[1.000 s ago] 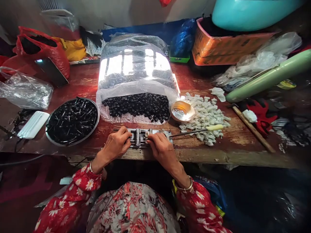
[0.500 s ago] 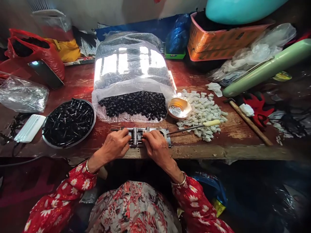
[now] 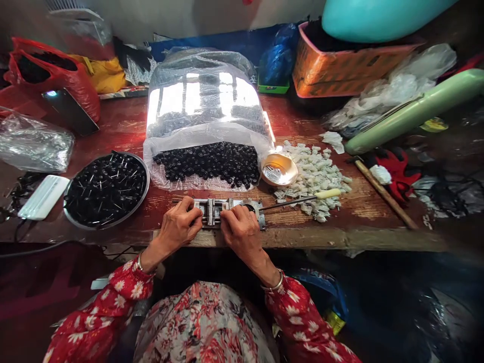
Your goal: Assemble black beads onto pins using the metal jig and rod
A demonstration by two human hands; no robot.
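Note:
A small metal vise-like jig [image 3: 210,212] sits at the bench's front edge, with a thin rod ending in a pale yellow handle [image 3: 328,193] reaching out to its right. My left hand [image 3: 177,221] is at the jig's left end, thumb and fingers pinched together. My right hand [image 3: 242,227] rests over the right part, its fingers curled down onto the metal. What either hand pinches is hidden. Just behind the jig, black round beads or caps [image 3: 207,164] spill from a clear plastic bag [image 3: 204,116].
On the left stands a round metal tray [image 3: 145,189] of black pieces with metal pins. To the right are a small bowl [image 3: 280,175] of metal pins, a pile of whitish pieces [image 3: 321,166], a wooden-handled hammer [image 3: 385,194] and a green tube [image 3: 416,112].
My left hand has shifted slightly at the jig's left end, and my right hand has curled a little more. The view has tilted slightly; the objects on the bench stay put.

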